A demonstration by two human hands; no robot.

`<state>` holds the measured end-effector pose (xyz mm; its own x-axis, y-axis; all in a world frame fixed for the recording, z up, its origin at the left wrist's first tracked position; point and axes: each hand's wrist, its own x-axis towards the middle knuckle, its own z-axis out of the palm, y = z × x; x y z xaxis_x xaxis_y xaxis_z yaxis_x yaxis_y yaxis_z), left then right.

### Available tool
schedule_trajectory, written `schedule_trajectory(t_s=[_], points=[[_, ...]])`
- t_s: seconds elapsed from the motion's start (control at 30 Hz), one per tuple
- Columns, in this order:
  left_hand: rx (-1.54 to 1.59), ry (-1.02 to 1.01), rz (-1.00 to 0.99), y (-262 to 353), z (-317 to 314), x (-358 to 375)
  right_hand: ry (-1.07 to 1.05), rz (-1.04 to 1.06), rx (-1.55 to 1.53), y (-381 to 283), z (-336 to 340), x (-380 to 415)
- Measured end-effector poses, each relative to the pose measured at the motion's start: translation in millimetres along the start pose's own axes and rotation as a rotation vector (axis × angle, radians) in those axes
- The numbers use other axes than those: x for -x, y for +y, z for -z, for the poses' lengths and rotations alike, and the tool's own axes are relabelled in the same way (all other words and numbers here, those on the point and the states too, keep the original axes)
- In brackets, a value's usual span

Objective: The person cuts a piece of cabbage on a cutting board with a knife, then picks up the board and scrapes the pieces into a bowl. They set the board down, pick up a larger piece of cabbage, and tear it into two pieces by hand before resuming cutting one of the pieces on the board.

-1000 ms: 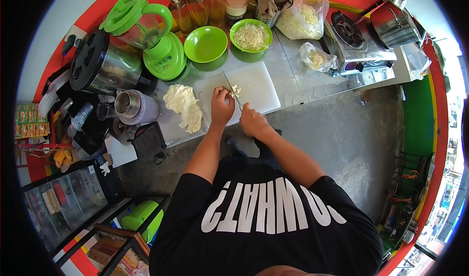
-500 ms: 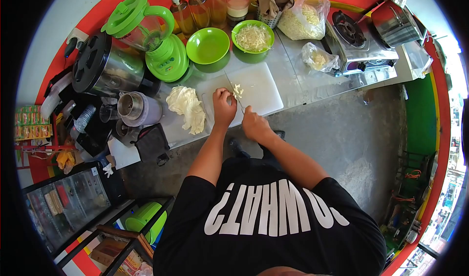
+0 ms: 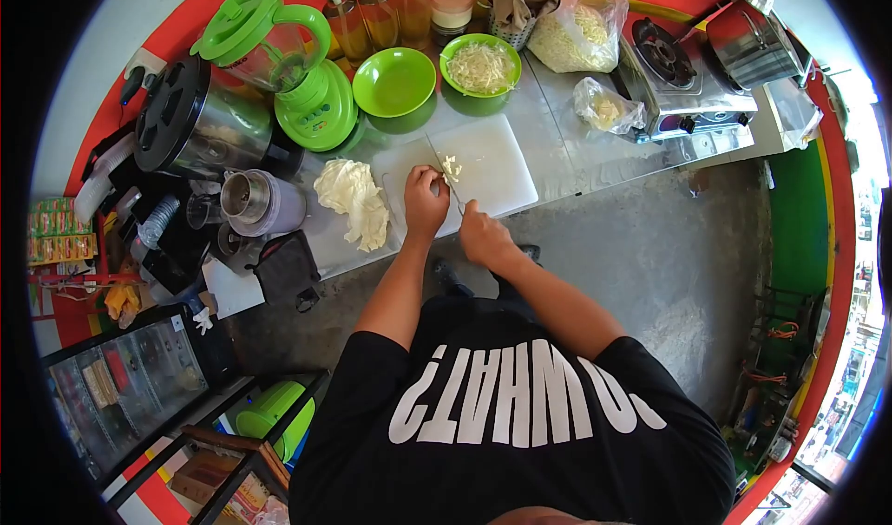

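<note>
My right hand (image 3: 487, 234) is closed round the handle of a knife (image 3: 457, 195), whose narrow blade rests over the white cutting board (image 3: 502, 167). Just left of the blade, my left hand (image 3: 426, 203) is on the board with curled fingers; what they press or hold is hidden. Small pale-yellow chopped pieces (image 3: 452, 166) lie at the knife's tip. Pale leaves (image 3: 353, 202), resembling cabbage, lie in a heap on the counter left of my left hand. Behind the board stands a green bowl (image 3: 449, 84) with pale shreds in it.
Another green bowl (image 3: 395, 84) and a green blender (image 3: 316, 107) stand behind the leaves. A gas stove (image 3: 692, 98) is at the right, beside a small plastic bag (image 3: 609, 107) and a larger bag of shreds (image 3: 585, 42). A steel-topped container (image 3: 265, 204) stands left.
Both hands and the knife stay in nearly the same place, with only a slight shift at the blade. The whole view has moved very slightly.
</note>
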<state>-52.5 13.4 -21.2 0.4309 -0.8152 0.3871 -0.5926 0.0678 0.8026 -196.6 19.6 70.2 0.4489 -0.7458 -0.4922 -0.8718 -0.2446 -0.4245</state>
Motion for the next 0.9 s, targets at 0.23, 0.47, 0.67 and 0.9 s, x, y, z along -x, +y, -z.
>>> schedule_trajectory(t_s=[0.23,0.47,0.67,0.9], points=[[0.014,-0.021,0.073,2.8,1.7,0.0,0.024,-0.040,0.010,1.8,-7.8,-15.6],[-0.140,0.028,0.019,11.9,6.2,7.6,-0.043,-0.018,0.025,1.4,3.1,0.0],[-0.165,0.042,0.057,11.2,3.6,8.7,-0.040,-0.074,0.041,1.2,-7.8,-0.1],[-0.115,0.066,0.014,7.7,4.8,9.1,-0.033,0.016,0.011,-0.1,5.1,-4.5]])
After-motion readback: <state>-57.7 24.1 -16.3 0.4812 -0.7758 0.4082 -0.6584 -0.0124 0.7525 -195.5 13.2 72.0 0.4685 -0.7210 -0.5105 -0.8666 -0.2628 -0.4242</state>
